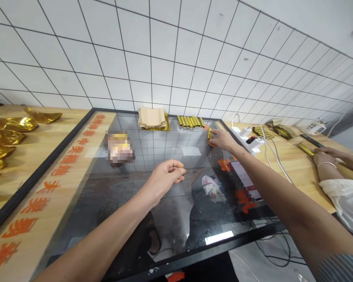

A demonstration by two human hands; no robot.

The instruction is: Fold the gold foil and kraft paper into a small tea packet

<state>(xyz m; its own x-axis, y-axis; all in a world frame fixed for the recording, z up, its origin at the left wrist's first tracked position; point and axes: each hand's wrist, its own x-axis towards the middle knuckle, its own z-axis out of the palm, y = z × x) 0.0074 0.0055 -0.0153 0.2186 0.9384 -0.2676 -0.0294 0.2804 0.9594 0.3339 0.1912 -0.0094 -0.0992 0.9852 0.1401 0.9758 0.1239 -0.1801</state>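
Gold roll (209,134), head view: near the far right corner of the black-framed glass tabletop (170,205), at the fingertips of the right hand (222,139); cannot tell whether the grip has closed. Left hand (171,172) hangs over mid-glass, fingers curled, thumb drawn in; cannot tell if anything is pinched. Risks, my judgement: a sideways sweep could scatter the row of gold tubes (190,122) just beside; a dropped forearm could nudge the phone (244,177)
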